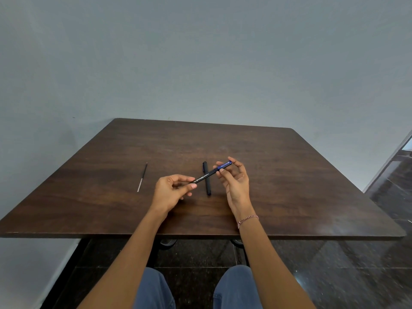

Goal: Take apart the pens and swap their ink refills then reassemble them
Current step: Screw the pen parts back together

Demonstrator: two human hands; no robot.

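I hold one pen (206,174) slanted above the table, its black barrel running up to a blue cap end at the right. My left hand (172,190) pinches the lower black end. The blue end sits between the fingertips of my right hand (234,181). Under the held pen a second, all-black pen (207,182) lies on the table, pointing away from me. A thin ink refill (142,177) lies loose on the table to the left of both hands.
The dark wooden table (289,186) stands against a grey wall. A dark tiled floor shows at the right and below the near edge, where my knees in blue jeans are.
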